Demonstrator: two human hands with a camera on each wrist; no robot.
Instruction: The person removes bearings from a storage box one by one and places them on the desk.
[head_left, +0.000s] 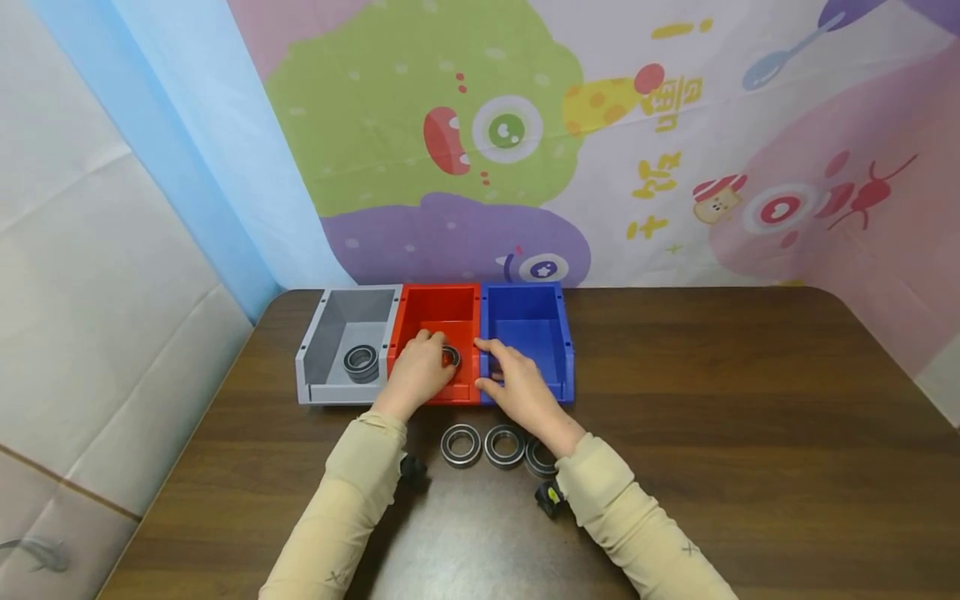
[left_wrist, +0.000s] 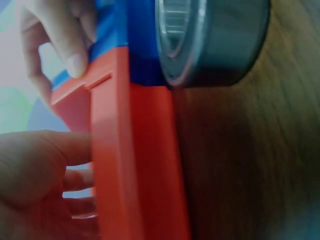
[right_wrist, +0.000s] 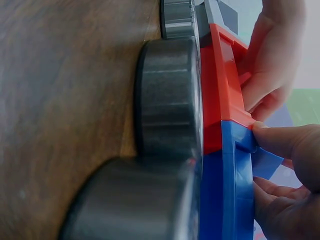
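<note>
My left hand [head_left: 420, 367] reaches into the red bin [head_left: 433, 398], its fingers and thumb around a ring-shaped ball bearing [head_left: 453, 357] near the bin's front. The palm partly hides that bearing. At the wall between the red and blue bins, my right hand [head_left: 521, 387] rests thumb and forefinger on the rim, its other fingers over the blue bin [head_left: 528, 333]. In the right wrist view the right thumb [right_wrist: 275, 140] touches the rim corner where red meets blue. Three bearings lie before the bins: one left [head_left: 461, 446], one middle [head_left: 505, 447], one right [head_left: 540, 458], partly covered by the right wrist.
A grey bin [head_left: 311, 367] joins the red one on the left, with stacked bearings [head_left: 362, 363] near its front. All the bins stand on a brown wooden table [head_left: 712, 417] against a printed cloth backdrop [head_left: 420, 75]. Each wrist carries a small black camera.
</note>
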